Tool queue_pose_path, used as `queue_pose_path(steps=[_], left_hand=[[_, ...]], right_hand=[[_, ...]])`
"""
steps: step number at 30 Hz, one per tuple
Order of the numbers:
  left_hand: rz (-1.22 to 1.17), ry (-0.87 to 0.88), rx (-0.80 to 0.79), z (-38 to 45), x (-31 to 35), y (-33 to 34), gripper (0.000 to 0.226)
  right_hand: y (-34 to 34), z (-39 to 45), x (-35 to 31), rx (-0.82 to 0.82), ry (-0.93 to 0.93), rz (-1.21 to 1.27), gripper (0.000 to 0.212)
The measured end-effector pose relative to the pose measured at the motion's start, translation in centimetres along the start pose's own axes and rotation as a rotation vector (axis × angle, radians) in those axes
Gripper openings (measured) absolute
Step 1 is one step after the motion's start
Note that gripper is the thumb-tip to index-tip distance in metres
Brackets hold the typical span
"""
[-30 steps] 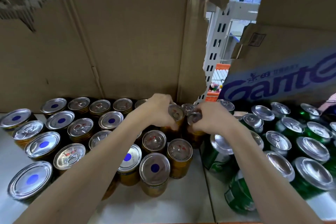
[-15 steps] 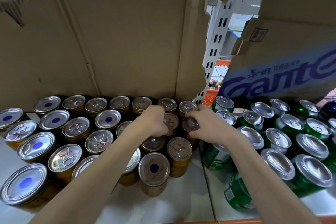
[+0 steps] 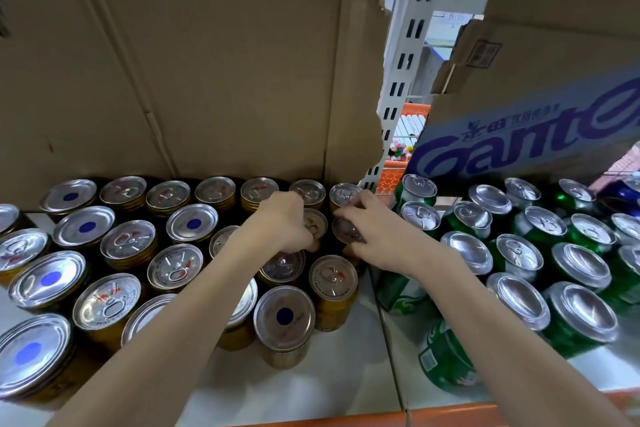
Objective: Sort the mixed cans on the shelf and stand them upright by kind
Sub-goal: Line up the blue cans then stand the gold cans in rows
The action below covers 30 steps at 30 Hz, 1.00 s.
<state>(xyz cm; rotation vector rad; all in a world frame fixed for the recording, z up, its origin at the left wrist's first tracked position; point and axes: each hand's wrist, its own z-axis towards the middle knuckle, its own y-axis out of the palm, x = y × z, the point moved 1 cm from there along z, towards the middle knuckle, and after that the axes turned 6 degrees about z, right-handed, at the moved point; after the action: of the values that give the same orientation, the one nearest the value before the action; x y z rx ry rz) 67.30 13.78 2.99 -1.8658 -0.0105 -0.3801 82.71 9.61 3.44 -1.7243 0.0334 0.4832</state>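
Shelf (image 3: 311,388) view closer, hands (both) unmoved

Torn brown cardboard panel (image 3: 214,59) backs the white shelf (image 3: 346,378) — slotted white upright (image 3: 398,87) and printed carton (image 3: 540,107) at right.

Single head view looks forward and down, close over the shelf (image 3: 346,381)

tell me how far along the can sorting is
Mostly done: gold cans stand together on the left of the shelf, green cans on the right. In hand: the left hand and right hand each grip a gold can at the back of the gold group. Left: several gold cans show a blue-dot end rather than a pull tab, perhaps upside down.
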Motion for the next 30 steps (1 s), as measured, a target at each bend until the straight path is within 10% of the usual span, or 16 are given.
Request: queue_pose_path(steps=[18,30], left_hand=[[0.064,0.292,0.006,-5.4,-3.8,0.7,0.015],[0.109,0.114,0.064,-5.7,-1.4,0.4,0.029]], right_hand=[[0.6,-4.5,-2.2,0.305,0.025,0.046,0.047],[4.0,-5.0,-3.3,-0.055,-0.054,0.214,0.086]])
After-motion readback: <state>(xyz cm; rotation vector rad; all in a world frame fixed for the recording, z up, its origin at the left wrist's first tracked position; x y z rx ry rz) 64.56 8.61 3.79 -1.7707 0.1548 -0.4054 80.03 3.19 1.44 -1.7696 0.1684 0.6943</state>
